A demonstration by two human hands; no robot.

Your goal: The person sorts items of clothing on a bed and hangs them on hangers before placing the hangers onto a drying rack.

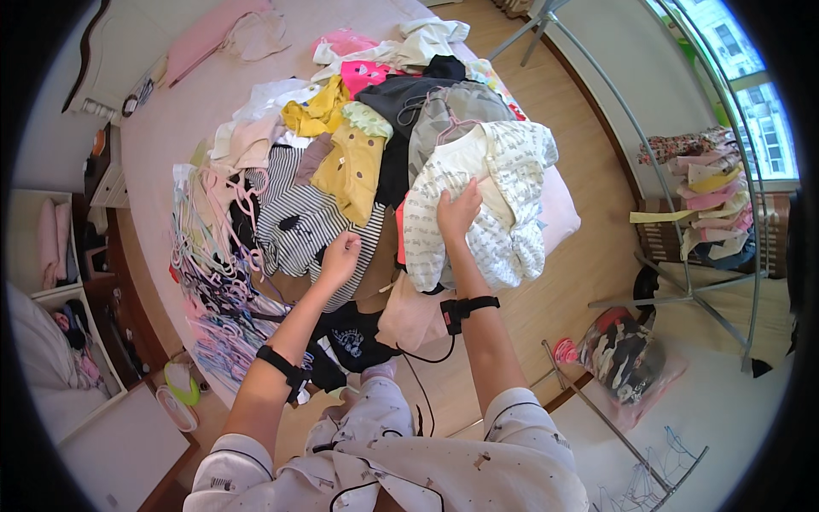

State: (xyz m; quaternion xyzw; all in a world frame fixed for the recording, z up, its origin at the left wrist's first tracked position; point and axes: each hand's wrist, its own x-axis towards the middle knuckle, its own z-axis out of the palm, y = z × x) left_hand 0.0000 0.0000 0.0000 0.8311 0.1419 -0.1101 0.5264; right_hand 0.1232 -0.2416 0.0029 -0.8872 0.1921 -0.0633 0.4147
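Observation:
A small white jacket (519, 171) with a grey print lies at the right of the clothes pile, with a pink hanger (456, 126) at its neck. My right hand (459, 209) rests on the front of the jacket, its fingers stretched out over the cloth. Over the black-and-white striped top (290, 205) is my left hand (341, 258), its fingers curled in with nothing visible in them. Just beyond it lies a yellow garment (351, 166) with a pale green ruffle. A sheer grey garment (426, 119) sits partly under the jacket.
Many loose hangers (222, 282) lie heaped along the left of the bed (149, 162). Other clothes pile up at its far side. To the right stand a metal drying rack (695, 294), hanging small clothes (712, 192) and a clear bag (627, 363) of dark items on the floor.

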